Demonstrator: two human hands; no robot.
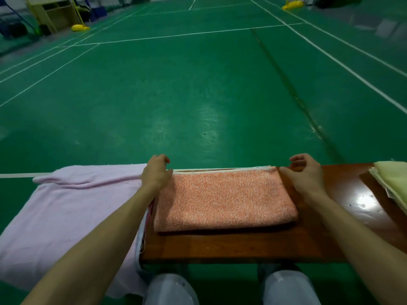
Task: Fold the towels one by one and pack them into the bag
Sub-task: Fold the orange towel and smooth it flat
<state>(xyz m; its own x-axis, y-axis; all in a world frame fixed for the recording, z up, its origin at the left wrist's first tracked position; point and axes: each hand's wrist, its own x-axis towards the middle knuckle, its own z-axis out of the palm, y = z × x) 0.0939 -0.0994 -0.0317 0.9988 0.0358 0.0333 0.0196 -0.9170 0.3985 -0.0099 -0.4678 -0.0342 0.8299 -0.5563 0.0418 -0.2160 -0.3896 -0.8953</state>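
An orange towel (224, 201) lies folded into a flat rectangle on the brown wooden bench (242, 245). My left hand (156, 172) rests over its far left corner, fingers loosely curled past the far edge with their tips hidden. At the far right corner is my right hand (305, 172), its thumb touching the towel's edge and its fingers lifted and loosely curled around nothing. A pink towel (66, 208) lies spread out on the left, draped over the bench's end. Pale yellow fabric (394, 183) sits at the bench's right end; I cannot tell whether it is a bag.
The bench's front edge (220, 259) runs just above my knees (169, 289). Beyond the bench stretches a green sports court floor (198, 84) with white lines. Yellow stands and a wooden cabinet (59, 16) are far off at the back left.
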